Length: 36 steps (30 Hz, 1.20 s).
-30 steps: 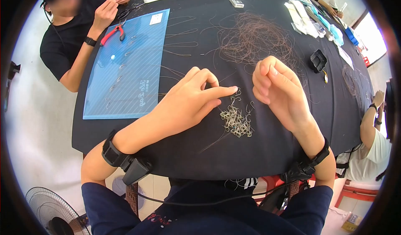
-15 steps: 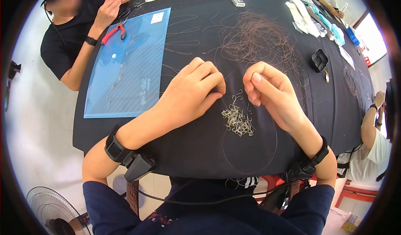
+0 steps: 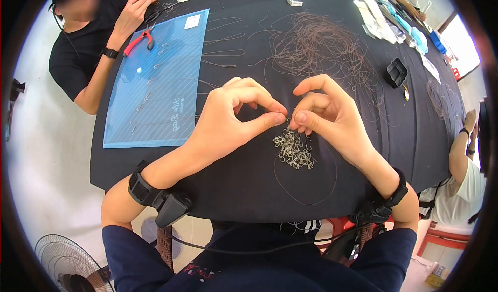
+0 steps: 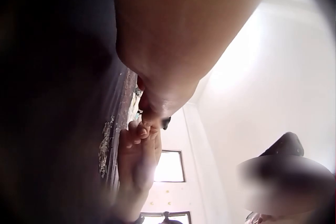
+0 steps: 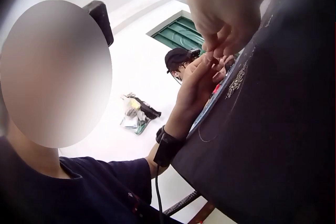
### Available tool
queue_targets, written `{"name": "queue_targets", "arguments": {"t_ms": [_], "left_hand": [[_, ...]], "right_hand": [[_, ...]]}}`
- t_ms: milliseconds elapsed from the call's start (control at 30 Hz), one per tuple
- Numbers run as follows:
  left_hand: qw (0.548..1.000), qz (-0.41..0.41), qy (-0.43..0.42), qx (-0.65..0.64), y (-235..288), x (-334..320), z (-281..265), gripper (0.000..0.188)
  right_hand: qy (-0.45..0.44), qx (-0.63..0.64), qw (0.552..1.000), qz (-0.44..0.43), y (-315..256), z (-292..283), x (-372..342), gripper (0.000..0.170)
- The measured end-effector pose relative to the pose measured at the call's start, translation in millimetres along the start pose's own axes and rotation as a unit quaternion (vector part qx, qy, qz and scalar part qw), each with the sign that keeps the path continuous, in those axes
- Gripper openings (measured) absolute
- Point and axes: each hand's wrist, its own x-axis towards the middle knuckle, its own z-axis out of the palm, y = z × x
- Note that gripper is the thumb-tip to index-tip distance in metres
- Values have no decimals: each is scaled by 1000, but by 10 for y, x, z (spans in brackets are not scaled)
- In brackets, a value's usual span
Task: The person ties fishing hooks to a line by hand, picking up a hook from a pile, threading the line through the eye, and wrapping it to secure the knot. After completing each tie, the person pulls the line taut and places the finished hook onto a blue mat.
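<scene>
Above the back of a pile of metal hooks (image 3: pixel 294 151), both hands meet almost fingertip to fingertip. The left hand (image 3: pixel 228 110) pinches something tiny between thumb and index finger; it looks like a hook, mostly hidden. Thumb and a finger of the right hand (image 3: pixel 337 119) pinch a thin line (image 3: pixel 275 177), whose loop hangs toward the table's front edge; its index finger is raised. In the right wrist view the fingertips come together beside the hook pile (image 5: pixel 237 83). The left wrist view has the right hand (image 4: pixel 139 155) close under the left one.
A blue file bag (image 3: pixel 155 89) with hooks in a row and red pliers (image 3: pixel 139 42) lies left. Tangled brown line (image 3: pixel 316 45) spreads behind the hands. A black tray (image 3: pixel 397 73) and a small box (image 3: pixel 293 0) stand farther back. Another person (image 3: pixel 78 48) sits at left.
The left hand has left the hook pile, drawn back, then moved right to meet the right hand. The right hand has shifted left and down, and a loop of line now shows below the hooks.
</scene>
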Motion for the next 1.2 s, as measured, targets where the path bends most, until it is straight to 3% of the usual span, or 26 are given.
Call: {"name": "queue_targets", "arguments": {"t_ms": [67,367,467,767,967,1067,1200], "left_hand": [[999,-36,-4,-15,59,0,-9,9],[998,-37,-15,-49,76,-16,8,11],[999,1,3,-46,15,-22,41,10],[1000,7,-2,-21,10,-25,54,7],[999,-41,-17,-16,78,-15,33,8],[998,-45,-29,-21,91,-14,28,9],[999,-10,-51,2,63,-23,42,9]], "right_hand": [[-2,-1,1000,11,6,0,1,26],[-6,52,996,67,9,2,2,22],[-15,58,997,56,29,0,6,20],[-48,67,994,67,54,13,10,14],[-32,15,999,26,59,13,8,13],[17,-113,992,-50,25,50,4,12],[13,-159,983,-95,8,35,12,11]]}}
